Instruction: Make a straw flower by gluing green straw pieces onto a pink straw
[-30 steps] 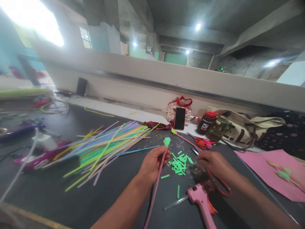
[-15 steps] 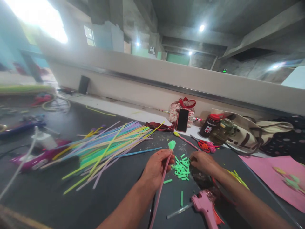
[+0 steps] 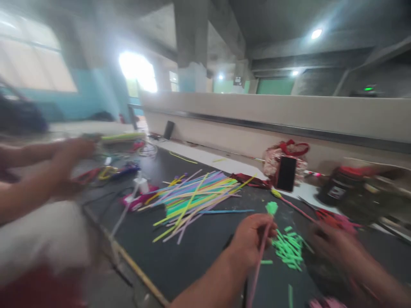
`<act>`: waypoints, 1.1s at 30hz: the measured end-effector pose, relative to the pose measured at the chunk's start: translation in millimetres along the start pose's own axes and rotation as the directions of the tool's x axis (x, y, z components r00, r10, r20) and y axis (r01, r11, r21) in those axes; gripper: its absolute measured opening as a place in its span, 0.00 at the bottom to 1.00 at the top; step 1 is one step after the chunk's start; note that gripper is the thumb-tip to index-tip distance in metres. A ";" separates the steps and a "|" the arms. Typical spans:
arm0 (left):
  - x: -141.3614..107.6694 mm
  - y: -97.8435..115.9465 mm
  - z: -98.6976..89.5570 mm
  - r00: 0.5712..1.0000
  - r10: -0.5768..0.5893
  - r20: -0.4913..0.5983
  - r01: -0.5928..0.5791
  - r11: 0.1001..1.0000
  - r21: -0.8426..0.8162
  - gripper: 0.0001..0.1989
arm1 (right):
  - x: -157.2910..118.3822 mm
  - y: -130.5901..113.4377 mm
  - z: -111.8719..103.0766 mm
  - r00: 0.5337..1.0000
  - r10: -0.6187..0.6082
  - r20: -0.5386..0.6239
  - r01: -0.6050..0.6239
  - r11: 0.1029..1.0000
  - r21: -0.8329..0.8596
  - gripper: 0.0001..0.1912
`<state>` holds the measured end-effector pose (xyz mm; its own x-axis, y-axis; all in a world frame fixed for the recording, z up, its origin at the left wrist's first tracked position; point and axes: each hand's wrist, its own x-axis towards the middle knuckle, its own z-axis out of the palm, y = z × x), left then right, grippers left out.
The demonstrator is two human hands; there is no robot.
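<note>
Head view, and the left hand (image 3: 252, 235) has its grip clamped on a pink stem (image 3: 259, 261), a green tuft (image 3: 271, 208) flaring at the tip, held up over the dark desk (image 3: 192, 267)! Taking that hand as the clock's centre, the cut green pieces (image 3: 289, 249) lie heaped at four o'clock. Out at three, the right hand (image 3: 334, 244) is a blur just past the heap; I can't tell whether its grip is together or apart, though it seems to be near the red scissors (image 3: 327, 217). Coloured sticks (image 3: 199, 194) sprawl at ten, a phone (image 3: 287, 173) stands at one, a dark bottle (image 3: 337, 188) sits at two. Between nine and ten, another person's forearm (image 3: 41, 190) reaches in!
</note>
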<state>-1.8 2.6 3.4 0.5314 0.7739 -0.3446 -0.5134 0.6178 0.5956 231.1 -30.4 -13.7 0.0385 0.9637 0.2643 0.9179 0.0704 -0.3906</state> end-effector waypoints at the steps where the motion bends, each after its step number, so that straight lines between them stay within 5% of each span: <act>1: -1.4 0.5 0.3 1.000 -0.008 0.000 0.008 1.000 -0.010 0.04 | -1.8 -8.2 -6.4 0.996 0.024 0.082 -0.033 0.993 0.112 0.03; 5: -2.8 1.8 -0.4 0.995 -0.087 0.050 0.086 0.996 0.013 0.04 | -0.8 -51.8 -25.6 0.960 0.159 0.230 -0.266 0.771 0.579 0.10; 8: -3.6 -1.2 -0.5 0.989 -0.118 0.084 0.115 0.993 0.040 0.05 | 1.2 -78.8 -31.3 0.965 0.166 0.203 -0.262 0.586 0.766 0.08; 11: -3.5 -4.9 -0.4 0.987 -0.113 0.112 0.103 0.990 0.093 0.06 | 2.9 -89.9 -30.8 0.977 0.132 0.166 -0.210 0.501 0.840 0.06; 17: -2.9 -6.4 1.0 0.987 -0.100 0.127 0.074 0.978 0.193 0.07 | 7.4 -86.5 -25.9 1.000 0.004 -0.023 0.016 0.601 0.799 0.04; 33: -3.0 -7.8 1.6 0.978 -0.143 0.150 0.117 0.979 0.165 0.08 | 6.4 -89.5 -8.3 0.996 -0.016 -0.088 0.077 0.661 0.746 0.04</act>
<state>1.7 -4.9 0.9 0.6944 0.6480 -0.3129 -0.3291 0.6726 0.6627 152.5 -32.7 30.3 0.0589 0.9359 0.3473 0.3150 0.3127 -0.8961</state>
